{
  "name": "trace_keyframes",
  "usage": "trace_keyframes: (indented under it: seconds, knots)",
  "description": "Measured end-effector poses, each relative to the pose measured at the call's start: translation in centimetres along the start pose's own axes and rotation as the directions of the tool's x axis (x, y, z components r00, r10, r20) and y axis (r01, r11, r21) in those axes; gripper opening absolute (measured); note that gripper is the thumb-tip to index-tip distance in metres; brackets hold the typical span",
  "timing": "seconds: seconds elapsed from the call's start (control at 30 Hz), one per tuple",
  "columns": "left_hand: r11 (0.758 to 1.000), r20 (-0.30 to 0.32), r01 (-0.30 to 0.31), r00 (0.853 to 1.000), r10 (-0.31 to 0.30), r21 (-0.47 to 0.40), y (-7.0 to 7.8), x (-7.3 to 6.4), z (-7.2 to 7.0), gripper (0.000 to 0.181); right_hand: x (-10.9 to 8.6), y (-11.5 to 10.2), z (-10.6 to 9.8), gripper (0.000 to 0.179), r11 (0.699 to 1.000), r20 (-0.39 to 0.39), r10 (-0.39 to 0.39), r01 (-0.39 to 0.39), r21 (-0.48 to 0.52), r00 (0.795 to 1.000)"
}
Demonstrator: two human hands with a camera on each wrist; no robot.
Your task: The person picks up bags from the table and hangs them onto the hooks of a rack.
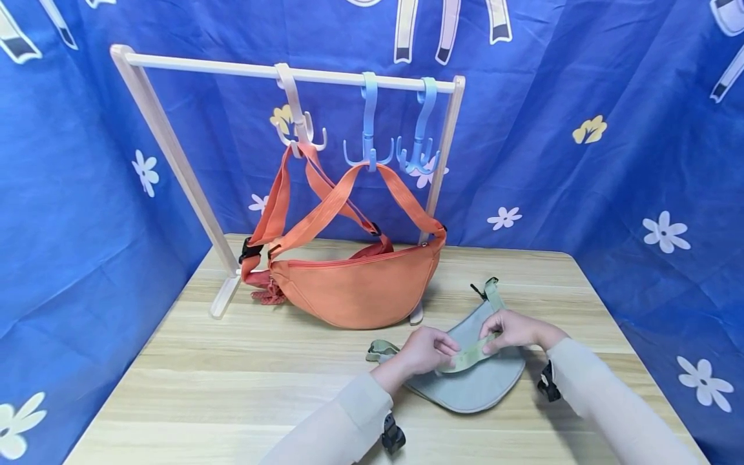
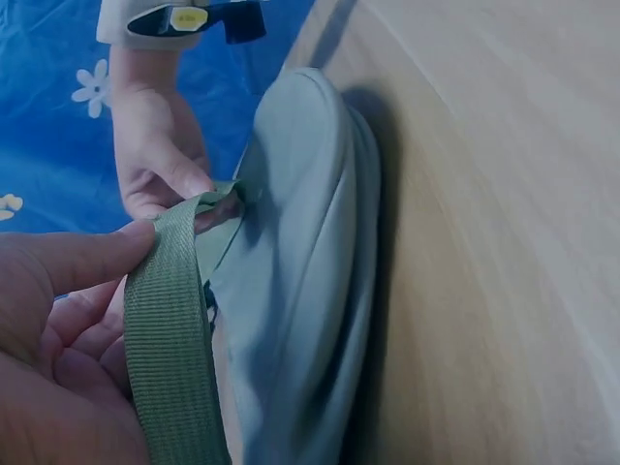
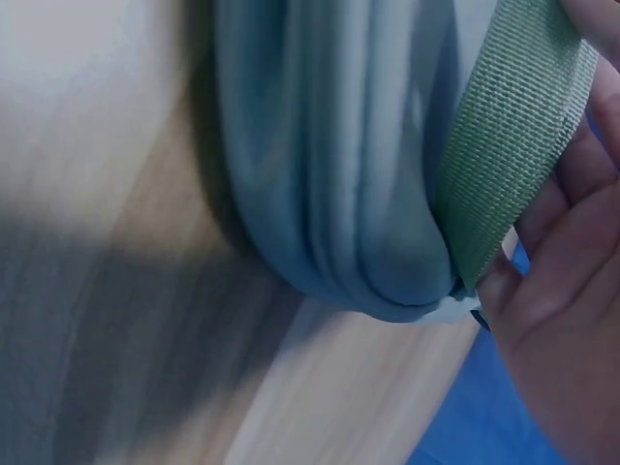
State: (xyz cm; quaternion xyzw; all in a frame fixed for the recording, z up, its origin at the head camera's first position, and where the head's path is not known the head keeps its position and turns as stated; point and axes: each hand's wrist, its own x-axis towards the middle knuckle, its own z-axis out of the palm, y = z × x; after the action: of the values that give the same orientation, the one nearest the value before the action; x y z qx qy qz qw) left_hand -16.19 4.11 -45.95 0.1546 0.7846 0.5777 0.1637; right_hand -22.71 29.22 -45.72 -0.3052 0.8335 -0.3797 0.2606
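Note:
A pale grey-green waist bag [image 1: 494, 381] lies on the table at the front right, its green webbing strap [image 1: 469, 356] lifted across its front. My left hand [image 1: 427, 351] pinches the strap near the bag's middle. A short way to the right, my right hand [image 1: 510, 330] pinches the same strap. In the left wrist view, the ribbed strap [image 2: 174, 329] passes between thumb and fingers, with the bag [image 2: 300, 262] just beyond. The right wrist view has the strap [image 3: 518, 126] running into the fingers beside the rounded bag end [image 3: 339, 194].
An orange waist bag [image 1: 354, 290] hangs by its strap from a blue hook [image 1: 369, 129] on a wooden rack [image 1: 232, 68]. Behind it, a red-orange strap [image 1: 279, 200] hangs on a white hook [image 1: 299, 119]. Another blue hook [image 1: 420, 142] is at right. Blue curtains surround the table [image 1: 221, 387].

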Motion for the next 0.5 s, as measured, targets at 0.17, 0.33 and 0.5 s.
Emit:
trace_keyframes:
  seconds: [0.17, 0.33, 0.5]
  knots:
    - [0.999, -0.002, 0.025, 1.0, -0.025, -0.047, 0.7, -0.3, 0.2, 0.02, 0.0, -0.2, -0.5, 0.013, 1.0, 0.037, -0.005, 0.005, 0.001, 0.999]
    - [0.998, -0.01, 0.045, 0.999, -0.045, -0.035, 1.2, -0.7, 0.3, 0.017, -0.1, -0.6, -1.1, 0.015, 1.0, 0.073, -0.017, 0.017, -0.003, 0.997]
    - [1.0, -0.012, 0.029, 1.0, -0.029, -0.004, 1.3, -0.8, 0.2, 0.011, -0.3, -1.3, -1.8, 0.016, 0.999, 0.1, -0.033, 0.032, 0.012, 0.994]
